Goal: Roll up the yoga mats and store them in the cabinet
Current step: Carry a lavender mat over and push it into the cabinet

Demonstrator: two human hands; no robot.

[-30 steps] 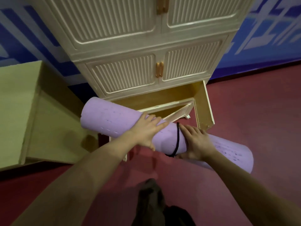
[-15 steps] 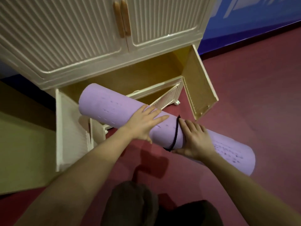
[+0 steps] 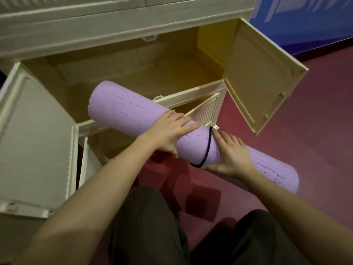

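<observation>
**matfan22:** ok so where's this at? Looks like the rolling part is done. The purple yoga mat (image 3: 133,113) is a tight roll with a black cord (image 3: 208,148) looped round its middle, and the person is holding it up in front of the cabinet (image 3: 118,18).

**shelfgeek:** yep, I'd call this the storing step. Everything relative to the cabinet: the mat sits slanted across the front of the open lower compartment (image 3: 145,73), far end poking over the compartment's front lip, near end still out over the red floor (image 3: 315,131) toward the right door (image 3: 261,77). It's not inside yet.

**matfan22:** hands?

**shelfgeek:** left hand (image 3: 170,132) is laid over the top of the roll, fingers fairly straight and spread, thumb hooked under the near side. Right hand (image 3: 233,155) cups the roll right beside the cord, fingers wrapped over the top and thumb underneath. So both are gripping the mat, the left more pressing than clamping.

**matfan22:** next move?

**shelfgeek:** my guess: swing the roll so it lines up with the opening's long side, then slide it in. At this slant it'd probably catch on the front lip or the left door (image 3: 36,131). Both doors are swung wide, and the compartment looks bare, so room shouldn't be the problem.
</observation>
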